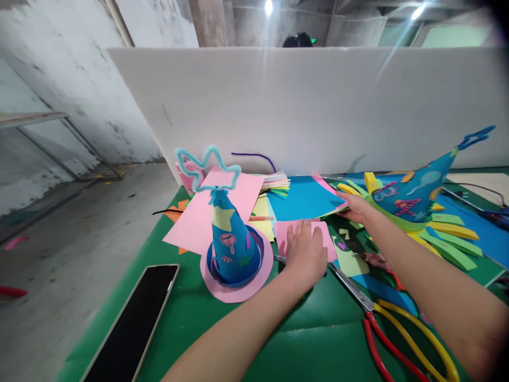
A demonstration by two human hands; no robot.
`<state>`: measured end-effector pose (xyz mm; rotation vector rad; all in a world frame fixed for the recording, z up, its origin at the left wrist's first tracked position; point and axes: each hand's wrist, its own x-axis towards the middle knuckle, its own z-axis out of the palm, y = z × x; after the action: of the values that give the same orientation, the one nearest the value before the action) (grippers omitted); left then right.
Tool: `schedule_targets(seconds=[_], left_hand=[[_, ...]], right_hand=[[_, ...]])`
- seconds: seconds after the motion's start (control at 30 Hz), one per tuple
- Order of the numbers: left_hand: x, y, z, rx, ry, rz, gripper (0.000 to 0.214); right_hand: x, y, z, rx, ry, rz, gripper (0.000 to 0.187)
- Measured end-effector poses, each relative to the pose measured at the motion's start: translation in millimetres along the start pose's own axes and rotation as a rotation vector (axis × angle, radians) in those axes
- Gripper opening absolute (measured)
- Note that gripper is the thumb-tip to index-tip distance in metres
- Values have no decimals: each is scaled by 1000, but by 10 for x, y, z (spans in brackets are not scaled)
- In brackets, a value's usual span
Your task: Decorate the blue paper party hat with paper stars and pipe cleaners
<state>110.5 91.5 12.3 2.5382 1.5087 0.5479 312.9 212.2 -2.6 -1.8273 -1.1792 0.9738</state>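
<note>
My left hand [306,249] lies with fingers spread on a small pink foam sheet [282,233]. A pen, partly hidden, lies under that hand. My right hand [353,208] pinches the right edge of a stack of coloured sheets, with a blue sheet [306,199] on top and pink and green edges showing. Left of my hands stands a blue cone hat [234,260] with a pink brim and a light blue pipe-cleaner star [212,165]. A second blue cone hat [413,196], ringed with yellow and green strips, leans right beyond my right hand.
Large scissors [374,306] with red and yellow handles lie at the front right. A phone [133,323] lies at the left edge. A large pink sheet [191,228] and pipe cleaners [278,183] lie near the white board [278,106]. Paper scraps surround my right forearm.
</note>
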Motion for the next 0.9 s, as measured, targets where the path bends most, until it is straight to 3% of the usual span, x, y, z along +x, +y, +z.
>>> schedule_targets(seconds=[0.13,0.27,0.33,0.43,0.53,0.6,0.63,0.7,0.77,0.9], left_hand=[[-502,-112,-156,-4,-3,144,32],[-950,-308,-225,-7,116,251,26],[-1128,-390,-244,-5,215,257,26],[-1296,-505,-295,5,364,164,28],[-1290,-661,-395,52,662,2,38],[-1192,-793,-477,46,831,-173,56],[-1127,-863,-515,14,851,-259,68],[-998,-996,-570,-113,760,-418,89],[-904,-1102,-589,-273,661,-510,97],[-860,-1198,-567,-488,585,-520,77]], right_hand=[[-97,-66,-80,-185,79,-37,27],[-352,-288,9,-370,174,-214,40],[-508,-413,222,-424,121,-322,41],[-672,-558,701,-478,-112,-415,29],[-669,-658,1165,-531,-248,-377,29],[-591,-719,1378,-571,-275,-286,26],[-543,-749,1452,-586,-286,-232,24],[-456,-803,1547,-606,-314,-117,25],[-403,-842,1593,-612,-344,-20,27],[-391,-859,1611,-600,-365,68,28]])
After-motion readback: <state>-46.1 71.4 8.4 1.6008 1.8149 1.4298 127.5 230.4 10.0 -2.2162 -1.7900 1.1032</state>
